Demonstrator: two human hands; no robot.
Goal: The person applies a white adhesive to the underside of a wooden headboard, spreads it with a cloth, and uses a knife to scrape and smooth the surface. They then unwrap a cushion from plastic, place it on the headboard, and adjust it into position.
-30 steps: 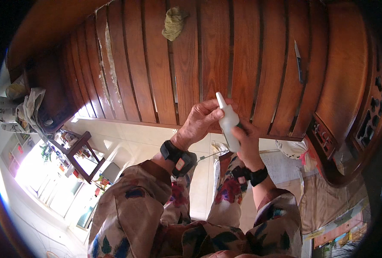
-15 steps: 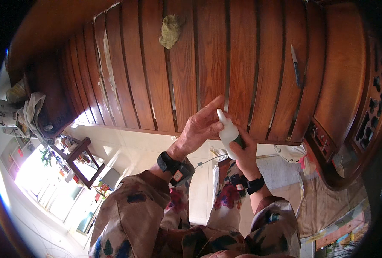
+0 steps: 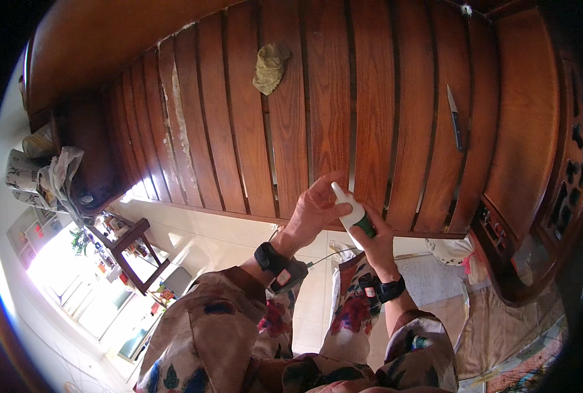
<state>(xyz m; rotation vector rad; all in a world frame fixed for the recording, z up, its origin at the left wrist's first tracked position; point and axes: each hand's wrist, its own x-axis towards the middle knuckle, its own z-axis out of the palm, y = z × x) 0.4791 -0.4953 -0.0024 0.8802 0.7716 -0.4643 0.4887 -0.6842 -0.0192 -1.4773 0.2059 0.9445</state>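
At the near edge of the counter (image 3: 329,124), the bottle (image 3: 352,217), gripped by the fingers of the right hand (image 3: 379,245), slants lengthwise, nozzle (image 3: 336,188) away and leftward, nearer the left hand (image 3: 310,213), whose fingers' closure cannot be told.

- Centre: right hand (image 3: 378,239) grips a white bottle (image 3: 348,213), nozzle directed toward the upper left.
- Left of the bottle: left hand (image 3: 309,213), thumb at the bottle's shoulder.
- Upper centre: crumpled yellowish cloth (image 3: 270,69) on slatted wooden table (image 3: 330,124).
- Upper right: knife (image 3: 455,121) on table, dark handle lowermost.
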